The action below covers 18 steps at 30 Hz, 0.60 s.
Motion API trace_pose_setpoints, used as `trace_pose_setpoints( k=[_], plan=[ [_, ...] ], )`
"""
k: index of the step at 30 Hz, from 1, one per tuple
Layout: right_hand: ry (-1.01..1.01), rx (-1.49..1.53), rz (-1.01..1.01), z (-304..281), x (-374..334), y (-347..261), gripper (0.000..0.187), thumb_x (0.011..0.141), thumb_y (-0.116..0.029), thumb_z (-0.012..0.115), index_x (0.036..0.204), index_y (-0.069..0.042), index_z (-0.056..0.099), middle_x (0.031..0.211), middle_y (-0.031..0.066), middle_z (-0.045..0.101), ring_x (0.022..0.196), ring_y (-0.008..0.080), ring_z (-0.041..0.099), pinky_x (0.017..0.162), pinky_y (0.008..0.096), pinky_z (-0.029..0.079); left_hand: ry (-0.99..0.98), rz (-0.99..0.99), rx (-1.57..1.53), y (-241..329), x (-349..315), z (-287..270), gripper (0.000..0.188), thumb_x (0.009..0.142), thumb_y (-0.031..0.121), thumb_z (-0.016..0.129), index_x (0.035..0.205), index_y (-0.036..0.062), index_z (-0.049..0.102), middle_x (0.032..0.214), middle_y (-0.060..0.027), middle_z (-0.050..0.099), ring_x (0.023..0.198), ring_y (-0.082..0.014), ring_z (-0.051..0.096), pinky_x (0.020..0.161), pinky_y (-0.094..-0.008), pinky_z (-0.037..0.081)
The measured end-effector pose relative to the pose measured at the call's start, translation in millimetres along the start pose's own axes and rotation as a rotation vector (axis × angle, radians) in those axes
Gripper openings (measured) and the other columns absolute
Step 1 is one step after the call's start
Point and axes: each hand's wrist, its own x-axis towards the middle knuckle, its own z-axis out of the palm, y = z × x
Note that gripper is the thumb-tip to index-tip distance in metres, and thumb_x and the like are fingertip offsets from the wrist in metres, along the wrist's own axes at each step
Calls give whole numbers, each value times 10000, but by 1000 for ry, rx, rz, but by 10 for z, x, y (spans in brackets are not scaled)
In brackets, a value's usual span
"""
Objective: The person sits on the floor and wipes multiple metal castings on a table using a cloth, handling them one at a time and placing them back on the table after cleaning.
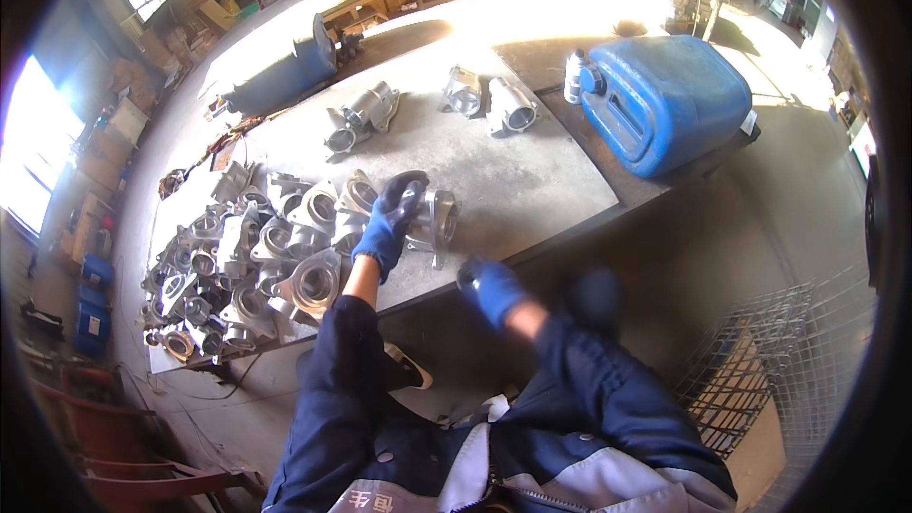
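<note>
My left hand (388,220), in a blue glove with dark fingers, is closed on a silvery metal casting (443,220) with a flange. That casting rests on the pale tabletop near its front edge. My right hand (494,293), gloved the same way, hovers by the front edge, apart from the casting. Motion smears its fingers, so their pose is unclear. Left of my left hand lies a dense pile of similar castings (252,247), several with round bores facing up. Farther back on the table stand a pair of castings (361,119) and another pair (489,103).
A large blue jerrycan (670,100) lies at the table's right end, beside a small white bottle (574,76). Beyond the far left edge is a blue cylindrical machine part (280,76). A wire mesh basket (760,370) stands at the lower right.
</note>
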Motion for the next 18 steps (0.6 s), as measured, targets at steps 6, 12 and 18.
trace_pose_setpoints(
  k=[6, 12, 18],
  plan=[
    [-225, 856, 196, -705, 401, 24, 272, 959, -282, 553, 1084, -40, 557, 804, 133, 655, 692, 219, 657, 651, 356, 526, 266, 5, 67, -260, 168, 196, 423, 966, 403, 484, 955, 23, 672, 815, -99, 666, 746, -195, 614, 706, -342, 490],
    [120, -208, -120, -1071, 1047, -163, 301, 943, -320, 500, 1105, -92, 611, 891, 177, 687, 804, 356, 675, 736, 467, 503, 235, -205, 233, -437, 727, 293, 495, 975, 410, 437, 884, -4, 693, 775, -143, 672, 734, -219, 621, 725, -358, 488],
    [146, -381, -2, -956, 1363, -72, 206, 945, -218, 468, 1020, -118, 632, 800, 144, 693, 734, 341, 682, 703, 464, 497, 155, -233, 345, -472, 955, 282, 557, 983, 450, 397, 878, -5, 699, 793, -163, 687, 767, -249, 638, 765, -387, 489]
  ],
)
